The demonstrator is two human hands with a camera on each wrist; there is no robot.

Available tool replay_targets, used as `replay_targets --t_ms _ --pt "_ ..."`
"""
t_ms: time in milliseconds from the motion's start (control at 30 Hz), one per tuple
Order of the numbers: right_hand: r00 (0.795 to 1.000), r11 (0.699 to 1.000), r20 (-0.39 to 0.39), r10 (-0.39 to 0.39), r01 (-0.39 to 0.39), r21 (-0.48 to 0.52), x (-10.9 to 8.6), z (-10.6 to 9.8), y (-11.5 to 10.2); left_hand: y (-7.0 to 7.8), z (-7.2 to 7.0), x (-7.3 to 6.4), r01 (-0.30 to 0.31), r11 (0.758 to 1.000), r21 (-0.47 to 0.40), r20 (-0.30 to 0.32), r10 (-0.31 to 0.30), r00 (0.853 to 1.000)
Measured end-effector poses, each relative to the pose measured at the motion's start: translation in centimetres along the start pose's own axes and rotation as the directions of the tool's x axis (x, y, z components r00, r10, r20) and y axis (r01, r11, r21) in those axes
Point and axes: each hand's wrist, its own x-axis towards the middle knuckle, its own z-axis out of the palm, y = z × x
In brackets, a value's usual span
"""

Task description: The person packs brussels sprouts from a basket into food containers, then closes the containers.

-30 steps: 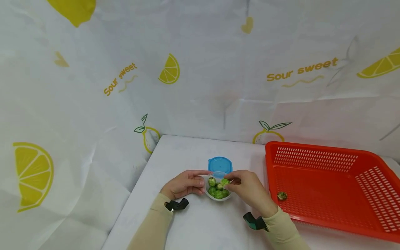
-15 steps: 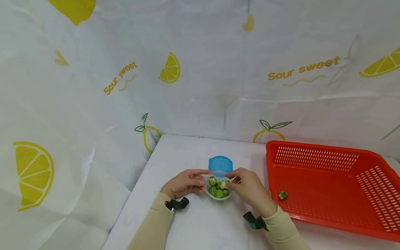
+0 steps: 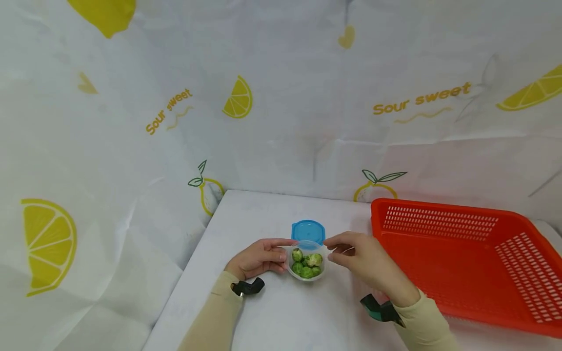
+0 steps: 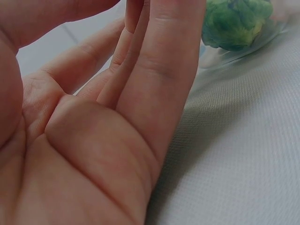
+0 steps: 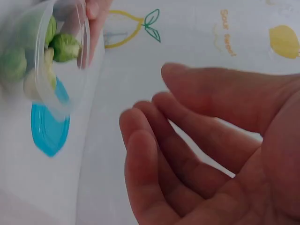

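Several green Brussels sprouts (image 3: 306, 271) lie in a small clear plastic container (image 3: 292, 276) on the white table. My left hand (image 3: 259, 256) holds the container at its left side, with the index finger along the far rim and the thumb at the wall. Just right of the rim is my right hand (image 3: 364, 258), fingers loosely bent. In the right wrist view nothing lies between its fingers (image 5: 143, 164). Behind the container rests a blue lid (image 3: 309, 230). The left wrist view shows the left palm (image 4: 89, 154) and one sprout (image 4: 236, 23) at the container's edge.
A large red perforated basket (image 3: 439, 263) stands at the right, partly behind my right forearm. White cloth with printed lemons (image 3: 237, 97) covers the walls at the back and left. The table's left edge (image 3: 189, 263) runs diagonally beside my left arm.
My right hand has let go of a pale green sprout in the container and drawn back to the right. It now covers where a sprout showed in the basket. The left hand stays put.
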Motion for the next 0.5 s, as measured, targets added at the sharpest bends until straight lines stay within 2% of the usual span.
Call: replay_targets --t_ms 100,300,500 --pt "0.999 1.000 0.037 0.011 -0.011 0.003 -0.8 -2.2 0.6 0.0 0.0 0.1 0.002 1.000 0.004 0.012 -0.002 1.000" --pt "0.998 0.997 0.070 0.005 0.000 -0.072 -1.3 -6.6 2.4 -0.1 -0.2 0.0 -0.003 1.000 0.012 0.004 0.003 1.000" --pt "0.992 0.993 0.126 0.014 0.001 -0.118 -1.4 -10.1 6.2 -0.2 -0.1 0.0 -0.002 1.000 0.006 0.009 0.002 1.000"
